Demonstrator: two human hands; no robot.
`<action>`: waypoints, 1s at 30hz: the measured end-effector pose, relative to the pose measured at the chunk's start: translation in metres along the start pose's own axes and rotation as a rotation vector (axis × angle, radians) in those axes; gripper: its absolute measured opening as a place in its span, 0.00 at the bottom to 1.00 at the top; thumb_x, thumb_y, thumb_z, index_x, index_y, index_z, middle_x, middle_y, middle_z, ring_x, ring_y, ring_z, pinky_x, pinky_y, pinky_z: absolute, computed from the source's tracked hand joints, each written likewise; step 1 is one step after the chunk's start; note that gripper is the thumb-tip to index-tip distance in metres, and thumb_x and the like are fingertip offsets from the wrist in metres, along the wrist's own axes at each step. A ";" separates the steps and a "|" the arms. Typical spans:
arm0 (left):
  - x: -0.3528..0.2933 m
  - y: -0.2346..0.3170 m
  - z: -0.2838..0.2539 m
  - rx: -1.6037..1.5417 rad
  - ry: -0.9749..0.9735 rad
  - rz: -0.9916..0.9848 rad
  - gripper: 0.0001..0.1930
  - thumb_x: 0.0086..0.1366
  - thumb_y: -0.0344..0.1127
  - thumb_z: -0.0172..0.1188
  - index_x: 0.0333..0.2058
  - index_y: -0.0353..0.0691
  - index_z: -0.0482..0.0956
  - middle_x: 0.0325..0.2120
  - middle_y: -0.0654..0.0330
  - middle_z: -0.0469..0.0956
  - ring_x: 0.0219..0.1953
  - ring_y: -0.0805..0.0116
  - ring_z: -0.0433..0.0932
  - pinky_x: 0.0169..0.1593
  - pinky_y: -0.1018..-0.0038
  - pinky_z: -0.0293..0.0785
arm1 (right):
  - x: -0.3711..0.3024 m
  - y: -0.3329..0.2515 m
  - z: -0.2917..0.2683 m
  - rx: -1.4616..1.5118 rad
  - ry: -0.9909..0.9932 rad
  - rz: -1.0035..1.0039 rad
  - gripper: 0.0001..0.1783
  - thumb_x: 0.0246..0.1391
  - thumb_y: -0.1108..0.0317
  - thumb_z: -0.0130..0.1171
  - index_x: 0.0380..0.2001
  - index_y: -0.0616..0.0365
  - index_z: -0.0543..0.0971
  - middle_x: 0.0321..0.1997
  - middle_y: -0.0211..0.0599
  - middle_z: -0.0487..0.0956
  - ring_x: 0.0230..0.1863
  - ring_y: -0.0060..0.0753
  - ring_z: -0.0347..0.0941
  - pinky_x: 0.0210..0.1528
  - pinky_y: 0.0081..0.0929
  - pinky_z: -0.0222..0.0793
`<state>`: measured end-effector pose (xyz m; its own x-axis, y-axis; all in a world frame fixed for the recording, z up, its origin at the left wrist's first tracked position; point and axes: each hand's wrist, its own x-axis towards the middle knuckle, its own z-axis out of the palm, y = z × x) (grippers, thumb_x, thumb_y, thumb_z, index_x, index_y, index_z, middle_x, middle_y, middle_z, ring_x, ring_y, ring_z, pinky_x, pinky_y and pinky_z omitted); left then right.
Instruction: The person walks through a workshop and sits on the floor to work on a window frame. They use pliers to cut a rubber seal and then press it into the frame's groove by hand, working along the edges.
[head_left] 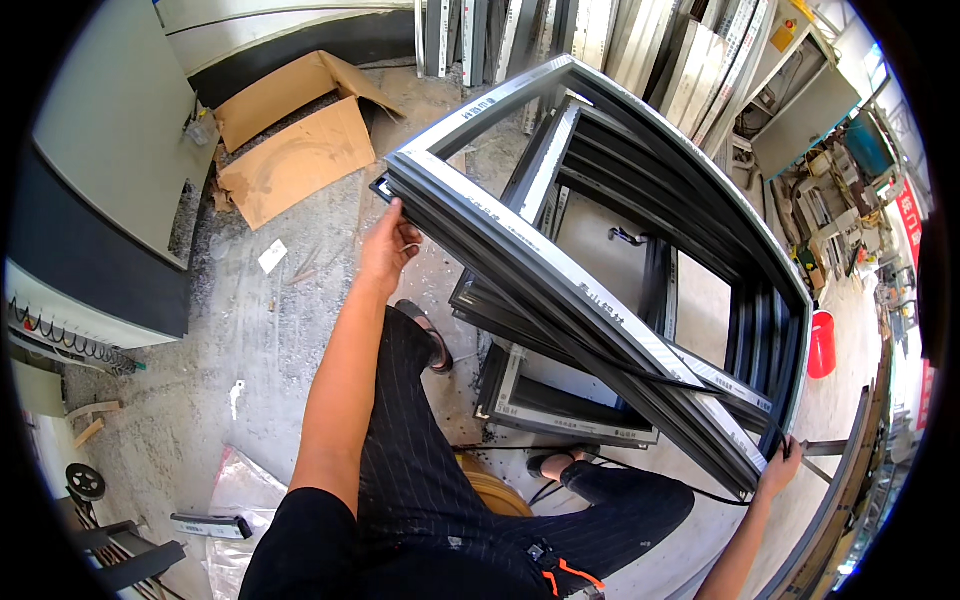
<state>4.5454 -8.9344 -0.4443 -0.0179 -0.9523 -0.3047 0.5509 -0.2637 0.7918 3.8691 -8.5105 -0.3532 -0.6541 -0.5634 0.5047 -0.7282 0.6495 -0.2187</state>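
A large dark grey metal window frame [520, 240] with pale protective film on its faces is tilted in front of me, over several similar stacked frames [570, 425]. At its near left corner is my left hand [388, 248], a fingertip against the edge and the other fingers curled below. My right hand [778, 470] is closed round the near right corner. A thin black rubber-like strip [640, 374] runs loosely along the near side of the frame toward my right hand. Whether my right fingers also pinch the strip cannot be made out.
An opened cardboard box [300, 150] lies on the floor at the far left, beside a grey cabinet [110, 130]. Long metal profiles [640, 45] lean at the back. A red bucket [820, 345] stands right. A short profile piece [211, 526] lies lower left.
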 end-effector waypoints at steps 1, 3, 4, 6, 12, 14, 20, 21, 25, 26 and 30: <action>0.004 0.002 -0.007 0.001 0.027 0.022 0.15 0.63 0.52 0.59 0.31 0.46 0.75 0.20 0.68 0.73 0.26 0.76 0.72 0.32 0.77 0.67 | -0.001 -0.007 -0.001 0.010 0.004 0.027 0.15 0.58 0.70 0.53 0.47 0.65 0.76 0.48 0.48 0.77 0.50 0.45 0.72 0.55 0.32 0.63; 0.009 0.003 -0.014 0.031 0.074 0.073 0.15 0.63 0.51 0.60 0.30 0.46 0.74 0.21 0.68 0.73 0.26 0.75 0.72 0.31 0.78 0.67 | -0.001 -0.011 -0.001 0.061 0.016 0.038 0.15 0.58 0.71 0.52 0.47 0.65 0.76 0.48 0.48 0.77 0.51 0.45 0.72 0.55 0.32 0.63; 0.011 0.002 -0.015 0.048 0.064 0.101 0.14 0.63 0.50 0.59 0.29 0.45 0.74 0.20 0.68 0.72 0.25 0.75 0.71 0.31 0.77 0.66 | -0.002 -0.011 -0.001 0.087 0.024 0.043 0.15 0.58 0.71 0.52 0.48 0.65 0.76 0.48 0.48 0.77 0.51 0.45 0.72 0.55 0.31 0.63; 0.015 0.002 -0.016 0.079 0.045 0.160 0.14 0.64 0.48 0.58 0.27 0.44 0.73 0.19 0.67 0.70 0.24 0.75 0.69 0.31 0.77 0.66 | -0.002 -0.004 0.001 0.073 0.064 0.009 0.15 0.58 0.72 0.52 0.48 0.65 0.76 0.48 0.48 0.77 0.50 0.45 0.72 0.55 0.32 0.64; 0.017 -0.001 -0.004 0.193 0.162 0.303 0.13 0.64 0.43 0.58 0.25 0.41 0.72 0.18 0.65 0.71 0.20 0.75 0.67 0.25 0.79 0.63 | -0.001 -0.001 0.000 0.034 0.065 -0.081 0.16 0.56 0.74 0.53 0.48 0.64 0.75 0.45 0.47 0.77 0.47 0.44 0.73 0.53 0.32 0.65; 0.016 -0.004 -0.002 0.195 0.174 0.285 0.14 0.63 0.44 0.57 0.25 0.41 0.72 0.18 0.66 0.71 0.20 0.76 0.69 0.25 0.79 0.64 | -0.002 -0.004 -0.007 0.094 0.034 -0.103 0.18 0.53 0.77 0.55 0.49 0.63 0.75 0.43 0.44 0.77 0.44 0.39 0.73 0.51 0.29 0.65; 0.012 -0.005 -0.008 0.133 0.068 0.185 0.13 0.64 0.47 0.58 0.27 0.46 0.72 0.20 0.67 0.72 0.25 0.75 0.72 0.29 0.79 0.67 | -0.052 -0.089 -0.128 0.503 -0.347 -0.013 0.28 0.38 0.85 0.58 0.49 0.60 0.72 0.34 0.28 0.68 0.35 0.21 0.63 0.41 0.17 0.61; 0.012 -0.005 -0.012 0.131 0.052 0.164 0.14 0.64 0.49 0.58 0.29 0.46 0.71 0.21 0.67 0.73 0.27 0.75 0.72 0.31 0.78 0.68 | -0.062 -0.107 -0.153 0.572 -0.409 0.017 0.28 0.37 0.84 0.59 0.46 0.59 0.71 0.34 0.27 0.67 0.35 0.20 0.63 0.41 0.16 0.60; 0.010 -0.004 -0.014 0.118 0.036 0.146 0.13 0.64 0.49 0.58 0.30 0.46 0.72 0.23 0.68 0.73 0.28 0.75 0.73 0.32 0.77 0.68 | -0.090 -0.134 -0.233 0.629 -0.560 0.001 0.20 0.36 0.61 0.70 0.27 0.60 0.72 0.28 0.29 0.67 0.30 0.21 0.62 0.34 0.16 0.56; 0.009 -0.005 -0.015 0.108 0.033 0.142 0.13 0.64 0.48 0.58 0.29 0.46 0.72 0.23 0.67 0.73 0.28 0.75 0.73 0.32 0.77 0.68 | -0.097 -0.128 -0.241 0.648 -0.568 -0.041 0.23 0.36 0.56 0.73 0.24 0.61 0.73 0.26 0.30 0.69 0.29 0.22 0.63 0.33 0.17 0.57; 0.006 -0.006 -0.005 0.092 0.017 0.124 0.13 0.64 0.48 0.59 0.29 0.46 0.72 0.23 0.67 0.73 0.28 0.75 0.73 0.32 0.77 0.69 | -0.108 -0.145 -0.287 0.628 -0.967 -0.234 0.22 0.49 0.55 0.64 0.20 0.66 0.76 0.23 0.44 0.74 0.26 0.40 0.70 0.28 0.33 0.63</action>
<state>4.5466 -8.9379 -0.4537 0.0605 -0.9759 -0.2099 0.4691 -0.1578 0.8689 4.1037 -8.3975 -0.1362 -0.1773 -0.9642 -0.1973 -0.6476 0.2652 -0.7143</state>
